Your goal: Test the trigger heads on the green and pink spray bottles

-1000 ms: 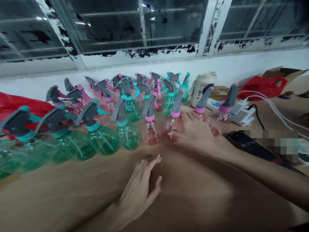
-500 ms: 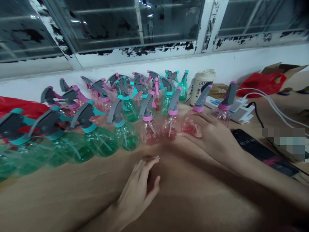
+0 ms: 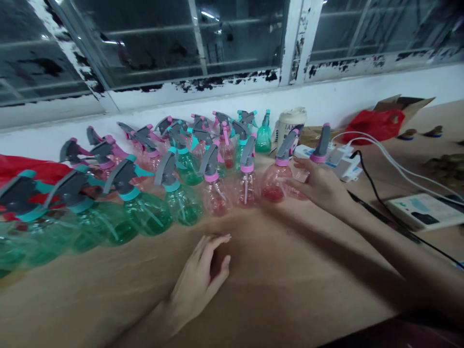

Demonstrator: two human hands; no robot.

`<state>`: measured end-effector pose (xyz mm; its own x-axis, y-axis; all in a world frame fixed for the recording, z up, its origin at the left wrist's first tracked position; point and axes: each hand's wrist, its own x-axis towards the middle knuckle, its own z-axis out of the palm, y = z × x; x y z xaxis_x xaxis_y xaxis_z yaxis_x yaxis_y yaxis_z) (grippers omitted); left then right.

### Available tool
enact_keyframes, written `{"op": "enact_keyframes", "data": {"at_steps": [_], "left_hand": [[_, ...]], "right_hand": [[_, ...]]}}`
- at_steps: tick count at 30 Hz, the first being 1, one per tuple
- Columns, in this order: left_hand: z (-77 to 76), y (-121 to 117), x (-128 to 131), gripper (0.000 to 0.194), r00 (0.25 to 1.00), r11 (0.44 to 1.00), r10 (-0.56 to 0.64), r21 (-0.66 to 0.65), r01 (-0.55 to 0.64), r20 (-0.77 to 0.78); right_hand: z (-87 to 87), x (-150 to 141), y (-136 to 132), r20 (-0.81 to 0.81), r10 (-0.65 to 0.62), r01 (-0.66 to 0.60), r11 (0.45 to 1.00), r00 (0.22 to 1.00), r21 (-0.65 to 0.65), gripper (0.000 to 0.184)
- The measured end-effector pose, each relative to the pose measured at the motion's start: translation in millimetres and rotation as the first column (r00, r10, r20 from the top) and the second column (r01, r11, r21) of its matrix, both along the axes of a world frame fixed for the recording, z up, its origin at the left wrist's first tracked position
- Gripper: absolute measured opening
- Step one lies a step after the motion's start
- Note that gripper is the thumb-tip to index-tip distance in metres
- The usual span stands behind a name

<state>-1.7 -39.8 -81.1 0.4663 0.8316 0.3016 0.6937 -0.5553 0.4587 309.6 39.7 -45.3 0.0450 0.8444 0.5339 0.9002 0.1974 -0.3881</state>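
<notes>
My right hand (image 3: 321,186) is around the body of the rightmost spray bottle (image 3: 319,145), which has a grey trigger head and a pink collar. Its thumb is in front, and the hand hides most of that bottle. Touching distance to the left stands another pink spray bottle (image 3: 277,181), upright with pinkish liquid low inside. Further left in the front row are two more pink-collared bottles, then several green spray bottles (image 3: 183,205) with teal collars. My left hand (image 3: 201,275) rests over the bare tabletop, fingers bent and thumb apart, holding nothing.
More spray bottles stand behind, near the wall. A paper cup (image 3: 290,121), a white charger (image 3: 344,164) with cables and a red plastic bag (image 3: 375,126) are at the back right. Another red bag (image 3: 32,166) lies left. A white box (image 3: 424,210) is at right.
My right hand has moved rightward along the front row, from one pink spray bottle to the rightmost. The second bottle from the right now stands free. My left hand has hardly moved.
</notes>
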Motion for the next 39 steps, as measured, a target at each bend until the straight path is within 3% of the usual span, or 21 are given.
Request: {"op": "enact_keyframes", "data": {"at_steps": [8,15,19,23,29,32,39], "left_hand": [[0.2,-2.8,8.8,0.028,0.998,0.998,-0.046,-0.040,0.048,0.041],[2.3,-5.3,3.8,0.022,0.993,0.986,0.008,-0.167,0.011,0.115],[14.6,-3.6,6.5,0.020,0.986,0.986,-0.010,-0.164,0.038,0.165],[36.9,7.0,16.6,0.021,0.976,0.990,-0.040,-0.125,0.068,0.213],[69.5,28.3,39.0,0.051,0.966,0.975,-0.086,-0.179,0.132,0.242],[76.2,33.9,46.5,0.062,0.942,0.962,-0.149,-0.176,0.209,0.299],[78.6,40.6,44.0,0.050,0.872,0.971,-0.150,-0.097,0.219,0.466]], "right_hand": [[-6.4,-18.7,6.8,0.043,-0.118,0.122,0.987,0.992,-0.101,0.061],[-7.1,-15.0,-16.1,0.091,-0.021,0.030,0.995,0.996,-0.100,0.063],[-10.8,-17.3,-33.4,0.104,0.076,-0.066,0.993,0.992,-0.100,0.064],[-8.9,-33.1,-56.2,0.144,0.101,-0.087,0.991,0.984,-0.100,0.058],[-7.6,-66.0,-80.9,0.090,0.235,-0.224,0.968,0.968,-0.111,0.056],[-10.3,-81.3,-82.8,0.075,0.286,-0.276,0.953,0.955,-0.122,0.059],[-15.4,-112.5,-80.2,0.131,0.314,-0.301,0.947,0.940,-0.108,0.072]]}}
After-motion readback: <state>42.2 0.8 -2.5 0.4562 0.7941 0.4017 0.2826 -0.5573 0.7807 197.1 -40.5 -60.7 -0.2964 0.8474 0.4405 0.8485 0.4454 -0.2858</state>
